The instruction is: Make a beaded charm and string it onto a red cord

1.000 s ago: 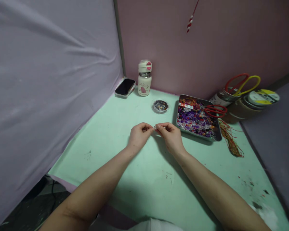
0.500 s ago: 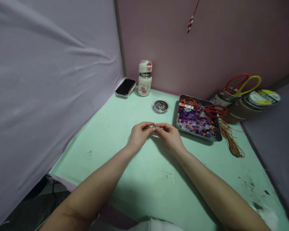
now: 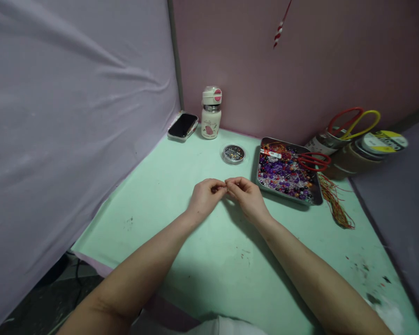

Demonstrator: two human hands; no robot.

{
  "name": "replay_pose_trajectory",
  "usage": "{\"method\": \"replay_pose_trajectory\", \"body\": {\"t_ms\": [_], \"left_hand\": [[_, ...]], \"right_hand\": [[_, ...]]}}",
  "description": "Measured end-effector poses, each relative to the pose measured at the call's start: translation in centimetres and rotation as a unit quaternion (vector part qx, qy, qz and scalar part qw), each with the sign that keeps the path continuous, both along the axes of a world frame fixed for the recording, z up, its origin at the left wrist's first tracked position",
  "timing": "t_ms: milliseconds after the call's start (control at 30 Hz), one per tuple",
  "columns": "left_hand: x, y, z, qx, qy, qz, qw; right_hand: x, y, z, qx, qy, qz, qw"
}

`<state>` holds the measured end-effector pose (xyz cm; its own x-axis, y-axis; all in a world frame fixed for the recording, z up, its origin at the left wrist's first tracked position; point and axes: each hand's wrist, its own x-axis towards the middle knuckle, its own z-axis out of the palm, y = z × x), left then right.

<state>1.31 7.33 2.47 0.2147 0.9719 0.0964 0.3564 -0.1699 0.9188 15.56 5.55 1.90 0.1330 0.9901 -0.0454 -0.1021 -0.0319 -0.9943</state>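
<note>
My left hand and my right hand meet fingertip to fingertip above the middle of the table. Each is closed in a pinch of thumb and forefinger. Whatever lies between the fingertips is too small to make out. Just beyond them stands a round clear dish of small shiny pieces. To the right of my right hand is a metal tray full of purple, clear, black, red and orange beads. Red-handled scissors rest on the tray's right side.
A white bottle and a phone stand at the back left. On the right are a jar holding red and yellow handles, a tub with a yellow-white lid and a bundle of cords. A red-white string hangs at the back wall.
The fingertips of both hands have shifted slightly and my left hand has turned a little. The view has moved very slightly; the objects on the table stay in place.
</note>
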Motion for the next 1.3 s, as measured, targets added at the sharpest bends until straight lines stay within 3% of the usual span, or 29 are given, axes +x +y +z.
{"method": "replay_pose_trajectory", "body": {"t_ms": [100, 167, 333, 400, 533, 700, 900, 967, 1133, 1300], "left_hand": [[0.2, -0.2, -0.1, 0.005, 0.038, -0.021, 0.999], [0.3, -0.2, -0.1, 0.003, 0.043, -0.036, 0.998], [0.5, -0.4, 0.0, -0.020, 0.012, -0.049, 0.999], [0.7, -0.5, 0.1, -0.068, -0.034, -0.054, 0.996], [1.1, -0.9, 0.2, -0.244, -0.203, -0.073, 0.945], [1.1, -0.7, 0.4, -0.305, -0.321, -0.054, 0.895], [0.3, 0.3, 0.2, -0.315, -0.356, -0.014, 0.880], [0.3, 0.4, 0.1, -0.304, -0.365, -0.008, 0.880], [0.5, 0.2, 0.2, -0.268, -0.385, 0.000, 0.883], [1.0, -0.2, 0.3, -0.226, -0.367, 0.010, 0.902]], "right_hand": [[1.2, 0.4, 0.3, 0.064, -0.068, -0.066, 0.994], [1.7, 0.6, 0.5, 0.079, -0.053, -0.082, 0.992], [1.5, 0.4, 1.0, 0.065, 0.014, -0.026, 0.997], [1.4, 0.2, 1.4, 0.064, 0.008, -0.011, 0.998], [1.6, 0.0, 2.4, 0.058, -0.005, 0.027, 0.998], [2.5, 0.1, 3.5, 0.102, -0.033, -0.013, 0.994], [3.3, 0.5, 3.6, 0.140, -0.061, -0.127, 0.980], [3.1, 0.4, 3.4, 0.110, -0.078, -0.111, 0.985], [1.6, -0.2, 3.2, 0.052, -0.155, 0.004, 0.987], [0.6, -0.6, 3.0, 0.073, -0.169, 0.003, 0.983]]}}
